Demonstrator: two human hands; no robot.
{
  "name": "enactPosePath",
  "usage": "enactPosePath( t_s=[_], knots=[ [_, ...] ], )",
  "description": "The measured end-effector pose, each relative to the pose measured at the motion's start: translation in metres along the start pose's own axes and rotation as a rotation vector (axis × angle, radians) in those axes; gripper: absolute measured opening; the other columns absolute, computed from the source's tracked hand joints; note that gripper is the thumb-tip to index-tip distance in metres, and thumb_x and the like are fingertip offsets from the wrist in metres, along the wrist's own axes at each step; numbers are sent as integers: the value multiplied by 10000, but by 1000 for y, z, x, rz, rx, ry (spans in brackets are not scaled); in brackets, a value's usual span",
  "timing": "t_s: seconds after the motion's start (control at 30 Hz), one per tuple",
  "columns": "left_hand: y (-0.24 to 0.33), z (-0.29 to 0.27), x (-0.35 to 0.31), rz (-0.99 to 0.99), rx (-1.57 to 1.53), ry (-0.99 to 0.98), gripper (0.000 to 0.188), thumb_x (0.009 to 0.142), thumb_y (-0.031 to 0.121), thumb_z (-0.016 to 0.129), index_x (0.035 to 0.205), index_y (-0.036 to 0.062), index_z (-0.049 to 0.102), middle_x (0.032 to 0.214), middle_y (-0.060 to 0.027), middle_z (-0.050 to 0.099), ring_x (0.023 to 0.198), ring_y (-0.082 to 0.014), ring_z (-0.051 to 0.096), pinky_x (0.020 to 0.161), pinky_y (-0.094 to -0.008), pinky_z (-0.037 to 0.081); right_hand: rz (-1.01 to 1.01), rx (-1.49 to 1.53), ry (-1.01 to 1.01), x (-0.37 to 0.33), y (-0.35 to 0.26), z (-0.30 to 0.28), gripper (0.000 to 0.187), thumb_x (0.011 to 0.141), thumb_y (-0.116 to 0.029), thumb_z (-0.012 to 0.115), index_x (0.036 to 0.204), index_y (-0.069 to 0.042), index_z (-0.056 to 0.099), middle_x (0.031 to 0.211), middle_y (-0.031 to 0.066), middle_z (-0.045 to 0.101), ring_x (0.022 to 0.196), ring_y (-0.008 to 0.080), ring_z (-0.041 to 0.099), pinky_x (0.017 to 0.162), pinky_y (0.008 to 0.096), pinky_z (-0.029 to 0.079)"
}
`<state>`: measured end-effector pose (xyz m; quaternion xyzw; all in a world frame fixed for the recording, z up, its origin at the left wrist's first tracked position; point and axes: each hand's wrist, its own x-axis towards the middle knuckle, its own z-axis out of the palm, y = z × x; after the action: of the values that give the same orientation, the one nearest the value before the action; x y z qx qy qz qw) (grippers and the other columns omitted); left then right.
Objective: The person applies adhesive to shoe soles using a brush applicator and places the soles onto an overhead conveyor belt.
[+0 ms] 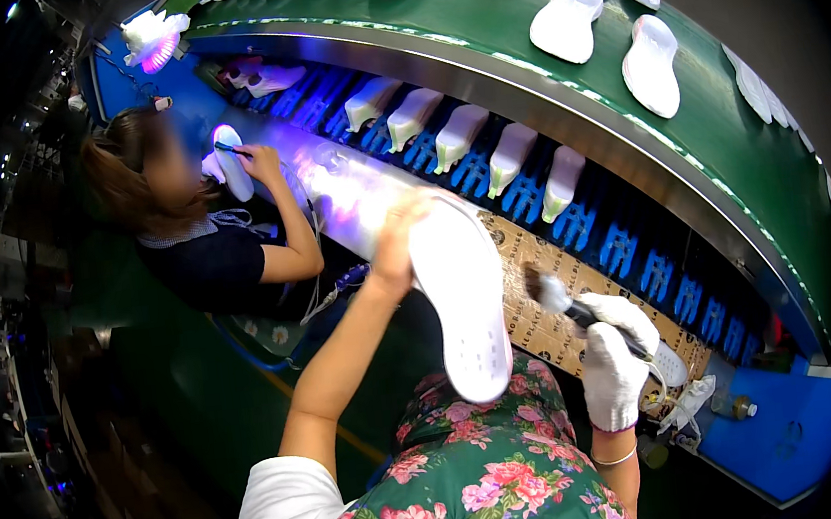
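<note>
My bare left hand grips a white shoe sole by its upper left edge, its fingers partly behind it. The sole is raised over my lap, and several small slots show near its lower end. To the right of it, my right hand, in a white knitted glove, is closed round the dark handle of a brush. Its brown bristles point up and left toward the sole, apart from it. Another white sole lies partly hidden beside the glove.
A green conveyor belt carrying several white soles curves across the back. Below it, several pale shoe uppers stand on a blue rack. Brown printed sheeting covers the bench. At left, a co-worker holds a sole and a thin tool.
</note>
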<state>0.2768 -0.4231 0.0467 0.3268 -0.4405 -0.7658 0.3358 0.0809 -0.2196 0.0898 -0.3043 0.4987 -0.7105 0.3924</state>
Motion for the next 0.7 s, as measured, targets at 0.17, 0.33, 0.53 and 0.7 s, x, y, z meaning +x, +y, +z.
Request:
enactPosePath(
  t_s=[0.17, 0.33, 0.53, 0.7],
  knots=[
    [-98, 41, -42, -449, -394, -148, 441, 1027, 351, 479, 1256, -12, 581, 1162, -133, 678, 1064, -225, 669, 963, -385, 530, 38, -184, -88, -4, -10, 2, 194, 794, 20, 769, 983, 33, 730, 1010, 111, 708, 786, 134, 647, 684, 252, 526],
    [-109, 55, -85, -589, -681, -375, 967, 924, 788, 221, 1522, 35, 318, 1451, -185, 504, 1314, -341, 519, 1127, -493, 385, 44, -250, 19, -12, -9, -12, 200, 774, 23, 793, 966, 27, 737, 963, 91, 706, 851, 154, 655, 767, 284, 527],
    [-99, 75, -72, -598, -772, -515, 1131, 807, 921, 130, 1408, 25, 470, 1162, -209, 665, 983, -373, 696, 887, -503, 564, -68, -328, 13, -8, -15, -12, 188, 782, 26, 794, 959, 26, 733, 858, 67, 705, 778, 130, 658, 701, 280, 537],
    [-73, 104, -56, -485, -644, -229, 1083, 836, 896, 117, 1499, 75, 359, 1304, -178, 609, 1081, -323, 668, 929, -478, 557, -383, -552, 7, 10, -24, -8, 195, 747, 23, 787, 933, 8, 729, 924, 128, 737, 813, 224, 695, 741, 314, 539]
  ],
)
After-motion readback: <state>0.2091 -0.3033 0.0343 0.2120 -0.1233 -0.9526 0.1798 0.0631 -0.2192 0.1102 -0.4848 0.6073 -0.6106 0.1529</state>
